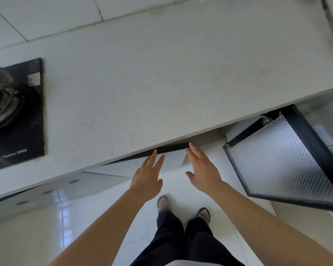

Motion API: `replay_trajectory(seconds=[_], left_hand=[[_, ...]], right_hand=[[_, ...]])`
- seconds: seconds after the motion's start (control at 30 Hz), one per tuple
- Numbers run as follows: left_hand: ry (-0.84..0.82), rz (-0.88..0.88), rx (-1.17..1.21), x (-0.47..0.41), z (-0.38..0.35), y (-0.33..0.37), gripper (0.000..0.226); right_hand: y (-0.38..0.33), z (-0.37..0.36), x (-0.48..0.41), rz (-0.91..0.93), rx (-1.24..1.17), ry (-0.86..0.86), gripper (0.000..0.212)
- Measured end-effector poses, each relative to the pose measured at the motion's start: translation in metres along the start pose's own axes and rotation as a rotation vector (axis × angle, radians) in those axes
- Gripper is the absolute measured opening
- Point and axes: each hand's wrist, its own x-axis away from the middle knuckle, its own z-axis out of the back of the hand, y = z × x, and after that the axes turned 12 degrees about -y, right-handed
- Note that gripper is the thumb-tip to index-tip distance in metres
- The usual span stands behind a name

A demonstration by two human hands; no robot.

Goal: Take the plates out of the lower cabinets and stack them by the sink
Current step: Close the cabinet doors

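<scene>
both hands, left hand [146,177] and right hand [202,169], reach flat-fingered, holding nothing, under the pale counter [161,83]. stove [12,112] far left, glass cabinet door [283,156] swung out right, shiny white floor [65,227].

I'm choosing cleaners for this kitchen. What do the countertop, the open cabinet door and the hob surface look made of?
The countertop: likely engineered stone, pale, matt, finely speckled. The open cabinet door: patterned frosted glass, it seems, in a dark frame; light shows through the embossed texture. The hob surface: apparently black glass, smooth, glossy, with printed lettering.
</scene>
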Motion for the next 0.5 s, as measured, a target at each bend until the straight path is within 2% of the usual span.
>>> replay_trajectory(seconds=[0.3, 0.5], left_hand=[[-0.023, -0.216, -0.001, -0.007, 0.028, 0.025, 0.066], [-0.033, -0.420, -0.036, -0.028, 0.053, 0.071, 0.060]], right_hand=[[0.011, 0.029, 0.040, -0.217, -0.251, 0.026, 0.060], [0.037, 0.048, 0.094, -0.413, -0.353, 0.197, 0.052]])
